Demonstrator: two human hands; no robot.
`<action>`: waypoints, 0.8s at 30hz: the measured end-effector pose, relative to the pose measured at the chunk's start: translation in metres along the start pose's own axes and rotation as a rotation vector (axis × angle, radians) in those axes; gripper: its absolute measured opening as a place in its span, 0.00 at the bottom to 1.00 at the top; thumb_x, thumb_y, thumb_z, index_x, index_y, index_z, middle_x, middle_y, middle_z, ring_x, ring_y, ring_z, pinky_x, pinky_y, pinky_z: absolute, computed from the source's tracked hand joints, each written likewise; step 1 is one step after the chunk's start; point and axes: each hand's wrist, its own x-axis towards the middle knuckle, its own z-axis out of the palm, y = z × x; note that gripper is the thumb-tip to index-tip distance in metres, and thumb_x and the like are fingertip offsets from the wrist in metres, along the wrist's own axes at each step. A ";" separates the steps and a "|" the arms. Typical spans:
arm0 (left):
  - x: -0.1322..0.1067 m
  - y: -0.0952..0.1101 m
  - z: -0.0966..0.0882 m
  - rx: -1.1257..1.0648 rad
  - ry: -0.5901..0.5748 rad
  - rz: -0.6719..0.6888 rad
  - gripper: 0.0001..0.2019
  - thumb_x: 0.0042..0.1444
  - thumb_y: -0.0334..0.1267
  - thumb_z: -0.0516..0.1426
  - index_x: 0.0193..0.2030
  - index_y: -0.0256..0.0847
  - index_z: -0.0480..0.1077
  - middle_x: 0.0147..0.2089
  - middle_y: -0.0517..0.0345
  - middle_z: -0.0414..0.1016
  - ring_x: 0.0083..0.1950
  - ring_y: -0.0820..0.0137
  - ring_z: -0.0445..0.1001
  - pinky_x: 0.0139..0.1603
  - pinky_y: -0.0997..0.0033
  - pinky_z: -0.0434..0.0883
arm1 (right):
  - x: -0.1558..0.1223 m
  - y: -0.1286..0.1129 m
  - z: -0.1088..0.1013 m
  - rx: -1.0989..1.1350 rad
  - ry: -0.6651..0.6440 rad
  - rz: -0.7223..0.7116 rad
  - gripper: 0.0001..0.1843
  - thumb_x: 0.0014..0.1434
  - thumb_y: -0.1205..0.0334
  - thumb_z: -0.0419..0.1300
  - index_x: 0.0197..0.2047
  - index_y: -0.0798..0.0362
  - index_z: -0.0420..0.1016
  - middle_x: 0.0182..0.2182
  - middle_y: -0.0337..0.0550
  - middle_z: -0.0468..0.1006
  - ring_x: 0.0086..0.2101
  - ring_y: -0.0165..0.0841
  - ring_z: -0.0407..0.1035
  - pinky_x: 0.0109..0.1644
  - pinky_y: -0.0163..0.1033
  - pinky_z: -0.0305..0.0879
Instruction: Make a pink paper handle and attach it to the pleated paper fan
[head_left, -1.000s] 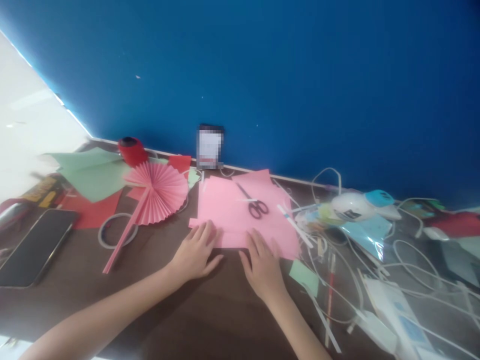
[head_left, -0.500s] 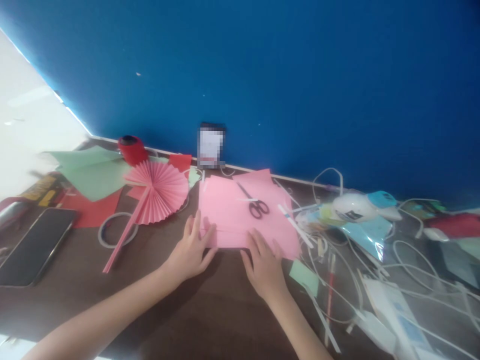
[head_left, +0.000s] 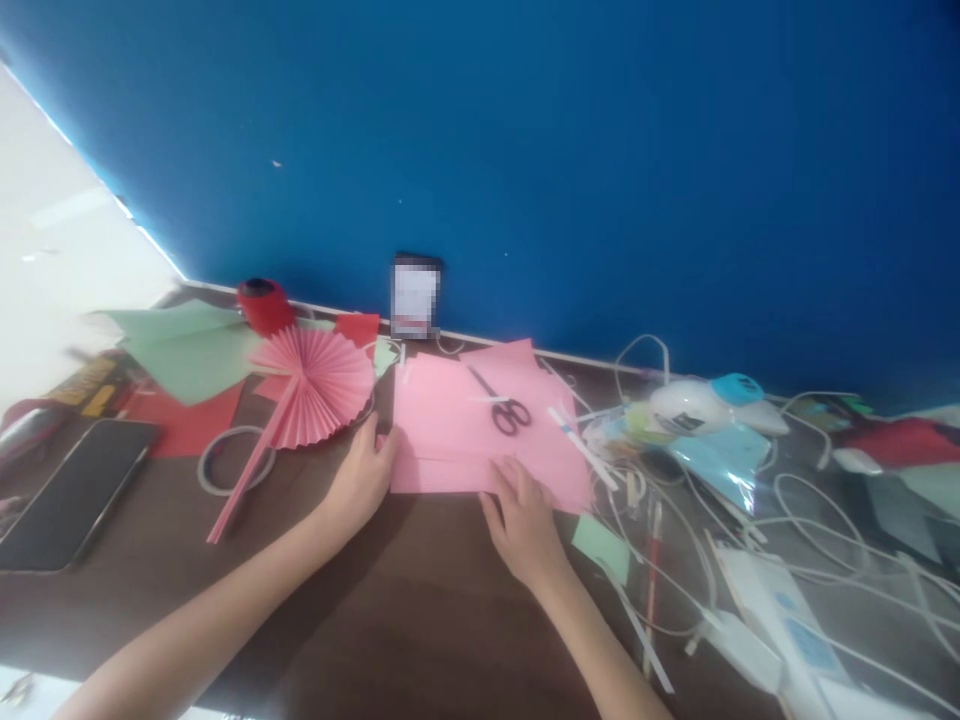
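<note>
A pink paper sheet (head_left: 457,420) lies on the dark brown table (head_left: 420,610), its near edge folded over into a narrow band. My left hand (head_left: 361,478) is at the sheet's left corner, fingers curled against the folded edge. My right hand (head_left: 525,520) rests on the near edge of the fold, fingers pressing down flat. Black-handled scissors (head_left: 504,408) lie on top of the pink sheet, beyond both hands.
A pink pleated paper fan (head_left: 311,385) with a stick lies to the left, beside a tape ring (head_left: 225,462), green paper (head_left: 187,345) and red paper (head_left: 184,420), a red cup (head_left: 262,302) and a phone (head_left: 71,492). A glue gun (head_left: 701,405), white cables (head_left: 795,520) and strips clutter the right.
My left hand has slid left along the folded edge to the sheet's left corner and curled its fingers. My right hand stays on the fold.
</note>
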 end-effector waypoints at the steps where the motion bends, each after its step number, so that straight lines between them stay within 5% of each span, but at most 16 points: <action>1: 0.000 0.000 0.000 0.021 -0.001 -0.024 0.19 0.56 0.24 0.43 0.53 0.33 0.64 0.61 0.34 0.55 0.64 0.53 0.54 0.54 0.52 0.65 | 0.001 0.003 -0.001 0.020 -0.002 -0.009 0.22 0.62 0.59 0.44 0.55 0.57 0.66 0.51 0.59 0.66 0.52 0.44 0.61 0.51 0.50 0.58; 7: -0.005 -0.001 -0.004 0.026 -0.115 -0.072 0.20 0.57 0.24 0.42 0.53 0.33 0.64 0.62 0.36 0.54 0.64 0.54 0.54 0.54 0.55 0.65 | 0.004 0.015 -0.004 0.096 0.013 -0.028 0.21 0.62 0.61 0.43 0.52 0.53 0.69 0.50 0.55 0.68 0.52 0.42 0.62 0.51 0.50 0.58; 18: 0.008 -0.012 -0.008 -0.022 -0.062 -0.118 0.14 0.60 0.35 0.46 0.48 0.32 0.66 0.57 0.36 0.58 0.58 0.55 0.63 0.51 0.59 0.68 | 0.008 0.017 -0.003 0.182 0.026 -0.004 0.19 0.62 0.62 0.44 0.48 0.54 0.72 0.47 0.54 0.69 0.47 0.41 0.65 0.49 0.49 0.61; 24: -0.007 -0.010 -0.018 -0.013 -0.027 0.063 0.19 0.59 0.28 0.43 0.57 0.34 0.59 0.63 0.38 0.51 0.64 0.56 0.53 0.55 0.59 0.65 | 0.015 0.009 -0.009 0.137 0.050 -0.055 0.16 0.60 0.64 0.46 0.41 0.56 0.74 0.39 0.51 0.70 0.39 0.38 0.65 0.44 0.45 0.61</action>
